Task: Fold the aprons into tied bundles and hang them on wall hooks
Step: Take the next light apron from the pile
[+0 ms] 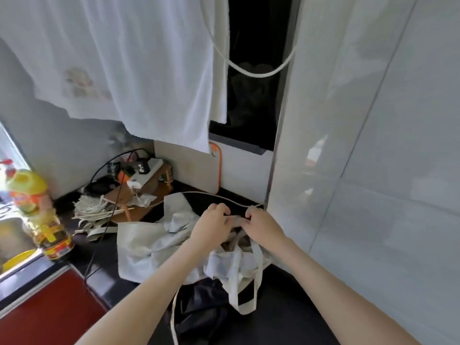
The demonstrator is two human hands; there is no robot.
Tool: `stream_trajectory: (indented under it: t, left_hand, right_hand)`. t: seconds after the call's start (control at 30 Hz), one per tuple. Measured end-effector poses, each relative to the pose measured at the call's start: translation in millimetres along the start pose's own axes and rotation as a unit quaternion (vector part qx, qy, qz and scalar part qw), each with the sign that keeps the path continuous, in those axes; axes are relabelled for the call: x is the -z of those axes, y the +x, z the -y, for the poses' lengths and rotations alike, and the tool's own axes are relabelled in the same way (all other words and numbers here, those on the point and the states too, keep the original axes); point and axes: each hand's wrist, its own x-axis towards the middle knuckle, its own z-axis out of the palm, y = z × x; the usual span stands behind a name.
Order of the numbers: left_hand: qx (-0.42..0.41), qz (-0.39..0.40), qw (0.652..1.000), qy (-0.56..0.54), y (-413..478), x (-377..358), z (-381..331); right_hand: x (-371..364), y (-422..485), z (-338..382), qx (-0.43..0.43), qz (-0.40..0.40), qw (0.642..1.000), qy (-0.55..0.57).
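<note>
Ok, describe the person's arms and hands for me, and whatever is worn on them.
The left hand and right hand are bare: no gloves, rings or watch show. The left forearm and right forearm are bare too, with no sleeve, band or marking down to the picture's lower edge.

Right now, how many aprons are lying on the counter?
2. A pale apron lies crumpled; the left hand and right hand pinch its tie. A dark apron sits nearer, partly beneath it. The pile may hide more.
</note>
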Motion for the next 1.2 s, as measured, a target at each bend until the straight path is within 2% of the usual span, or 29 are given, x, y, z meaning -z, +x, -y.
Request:
stream_trajectory:
  t: [0.1,0.2,0.27,0.3,0.37,0.43,0.5,0.63,0.73,0.83,0.9,0.97,1.03,1.13,1.2]
  left_hand:
    - [-0.011,0.035,0.999,0.030,17,1,43]
    - [-0.020,0.067,0.996,0.053,41,-5,80]
    - [-0.009,0.077,0.996,0.036,54,-10,96]
    - [-0.003,0.080,0.996,0.032,58,-12,101]
    - [0.000,0.084,0.996,0.029,66,-16,109]
    - [-0.003,0.084,0.996,0.027,74,-18,114]
    - [-0.002,0.086,0.996,0.023,80,-21,116]
    - [-0.012,0.100,0.994,0.029,85,-28,113]
    - [-0.023,0.125,0.986,0.109,81,-31,96]
    - [-0.047,0.161,0.973,0.156,76,-25,61]
    - [-0.082,0.224,0.959,0.155,69,-17,35]
    - [-0.109,0.294,0.941,0.126,54,-8,8]
    - [-0.112,0.344,0.926,0.106,35,0,-18]
    - [-0.128,0.378,0.910,0.114,-4,8,-58]
    - [-0.144,0.357,0.920,0.072,-34,8,-82]
  right_hand:
    - [-50,36,3,-0.091,0.063,0.994,0.014]
    - [-85,59,9,-0.126,0.085,0.988,0.015]
    - [-101,67,16,-0.158,0.109,0.979,0.069]
    - [-111,73,16,-0.190,0.101,0.967,0.137]
    - [-129,86,9,-0.273,0.061,0.920,0.275]
    - [-142,97,-1,-0.321,0.016,0.880,0.351]
    - [-147,102,-9,-0.313,-0.003,0.868,0.385]
    - [-134,99,-7,-0.239,-0.012,0.845,0.479]
    - [-104,80,-3,-0.189,-0.056,0.799,0.568]
    - [-63,44,-10,-0.117,-0.100,0.785,0.600]
    - [-35,18,-18,-0.100,-0.104,0.802,0.579]
    - [-11,-8,-25,-0.104,-0.103,0.852,0.503]
    - [6,-32,-31,-0.100,-0.098,0.883,0.448]
    - [35,-82,-43,-0.083,-0.108,0.913,0.384]
    - [55,-127,-56,-0.062,-0.115,0.920,0.368]
